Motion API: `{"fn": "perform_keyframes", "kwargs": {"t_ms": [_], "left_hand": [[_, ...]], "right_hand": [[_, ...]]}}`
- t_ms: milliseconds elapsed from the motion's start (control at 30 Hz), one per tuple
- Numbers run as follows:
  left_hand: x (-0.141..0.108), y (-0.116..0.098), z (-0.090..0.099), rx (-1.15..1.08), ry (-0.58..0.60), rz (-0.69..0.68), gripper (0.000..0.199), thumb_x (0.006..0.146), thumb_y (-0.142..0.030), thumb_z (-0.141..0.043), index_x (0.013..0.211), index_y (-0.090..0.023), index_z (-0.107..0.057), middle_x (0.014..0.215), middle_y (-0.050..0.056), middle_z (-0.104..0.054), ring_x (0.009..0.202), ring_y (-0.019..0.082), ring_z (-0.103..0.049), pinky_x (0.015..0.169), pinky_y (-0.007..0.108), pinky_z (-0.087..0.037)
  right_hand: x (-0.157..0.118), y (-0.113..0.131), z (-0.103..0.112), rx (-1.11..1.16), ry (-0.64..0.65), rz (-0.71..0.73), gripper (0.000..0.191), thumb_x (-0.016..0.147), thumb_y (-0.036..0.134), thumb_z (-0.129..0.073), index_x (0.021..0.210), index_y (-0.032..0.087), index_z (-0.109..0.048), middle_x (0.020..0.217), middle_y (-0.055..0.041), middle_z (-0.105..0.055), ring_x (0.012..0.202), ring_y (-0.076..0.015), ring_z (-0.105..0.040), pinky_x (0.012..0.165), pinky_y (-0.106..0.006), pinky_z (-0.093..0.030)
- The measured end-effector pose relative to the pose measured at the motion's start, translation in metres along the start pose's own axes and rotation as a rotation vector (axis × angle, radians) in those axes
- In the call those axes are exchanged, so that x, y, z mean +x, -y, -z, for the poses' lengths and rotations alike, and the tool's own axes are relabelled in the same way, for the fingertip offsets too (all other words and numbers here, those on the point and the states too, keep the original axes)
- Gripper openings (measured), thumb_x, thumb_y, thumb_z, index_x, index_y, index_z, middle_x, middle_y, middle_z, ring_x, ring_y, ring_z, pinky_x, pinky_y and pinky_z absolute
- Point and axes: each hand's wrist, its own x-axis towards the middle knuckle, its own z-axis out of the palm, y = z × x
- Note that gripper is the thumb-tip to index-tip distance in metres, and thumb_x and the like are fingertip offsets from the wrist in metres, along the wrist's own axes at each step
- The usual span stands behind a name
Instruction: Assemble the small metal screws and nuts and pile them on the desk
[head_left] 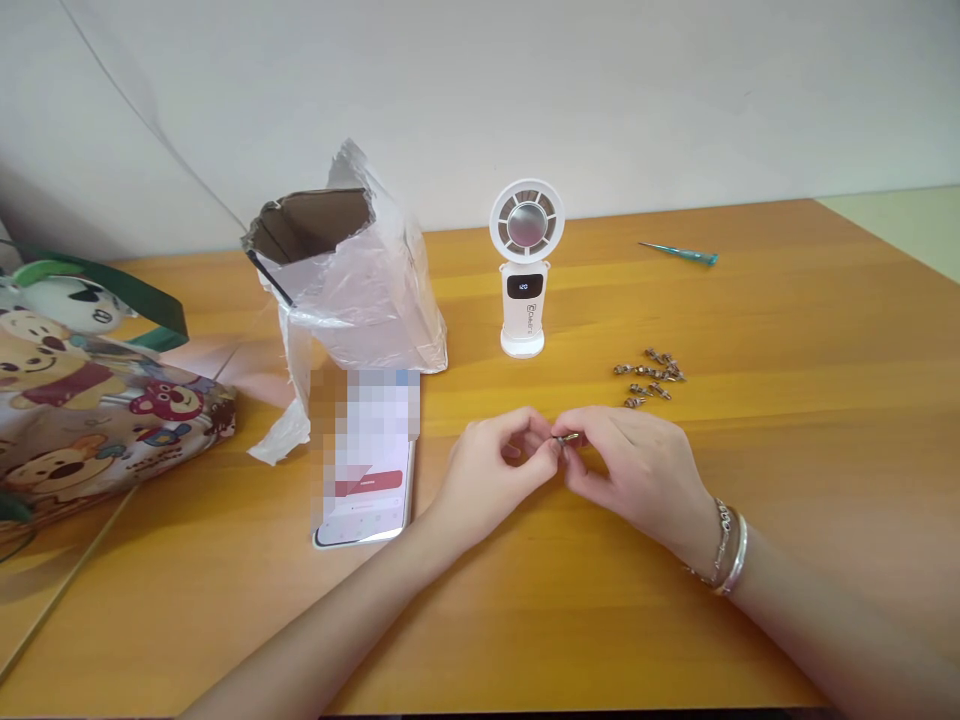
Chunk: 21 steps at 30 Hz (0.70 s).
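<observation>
Over the wooden table, my left hand [495,465] and my right hand [634,465] meet at the fingertips. Both pinch one small metal screw-like piece [568,438], which shows a brassy tip toward the right hand; its exact kind is too small to make out. Beyond my right hand lies a loose group of similar small metal pieces [651,372]. A bracelet and a bangle [737,555] circle my right wrist. Left of my left hand lies a phone [367,500] with its screen lit and partly blurred out.
A white handheld fan [523,300] stands upright behind my hands, its display lit. Farther right lies a teal-handled screwdriver [686,253]. An open cardboard box wrapped in plastic [367,320] stands behind the phone. A cartoon-print bag [112,400] fills the left side of the table [825,420].
</observation>
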Motion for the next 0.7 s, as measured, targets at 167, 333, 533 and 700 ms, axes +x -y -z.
{"fn": "perform_keyframes", "kwargs": {"t_ms": [167,333,533,700], "left_hand": [[0.001,-0.0013,-0.003,0.015,-0.027,0.027,0.009,0.075,-0.022,-0.05,0.068,-0.019,-0.054,0.066,-0.003,-0.06,0.064,0.012,-0.054,0.061,0.022,-0.041],[0.0004,-0.0015,-0.0054,0.011,-0.06,0.058,0.009,0.072,-0.021,-0.049,0.064,-0.018,-0.05,0.063,-0.003,-0.056,0.061,0.012,-0.052,0.058,0.022,-0.04],[-0.0007,0.0011,-0.0059,0.028,-0.078,0.036,0.008,0.073,-0.021,-0.049,0.065,-0.018,-0.051,0.064,-0.004,-0.057,0.062,0.012,-0.053,0.059,0.022,-0.041],[-0.0016,0.0024,-0.0054,0.039,-0.092,0.009,0.009,0.076,-0.023,-0.05,0.069,-0.019,-0.054,0.067,-0.003,-0.061,0.064,0.012,-0.056,0.06,0.022,-0.043]], "right_hand": [[0.0011,0.0024,-0.0014,-0.034,-0.018,0.028,0.01,0.079,0.014,-0.046,0.076,0.018,-0.055,0.064,0.0016,-0.066,0.054,-0.0102,-0.058,0.051,-0.022,-0.034],[-0.0001,0.0048,-0.0048,-0.038,-0.013,0.03,0.009,0.081,0.015,-0.045,0.078,0.018,-0.053,0.061,0.0021,-0.063,0.052,-0.0097,-0.054,0.052,-0.022,-0.034],[-0.0003,0.0044,-0.0049,0.02,0.013,-0.017,0.01,0.08,0.014,-0.044,0.078,0.019,-0.053,0.06,0.0031,-0.062,0.051,-0.0097,-0.054,0.051,-0.021,-0.034],[-0.0026,-0.0015,0.0009,0.236,0.184,-0.116,0.013,0.081,0.014,-0.046,0.09,0.021,-0.053,0.076,0.0022,-0.067,0.064,-0.0107,-0.062,0.055,-0.02,-0.041]]}}
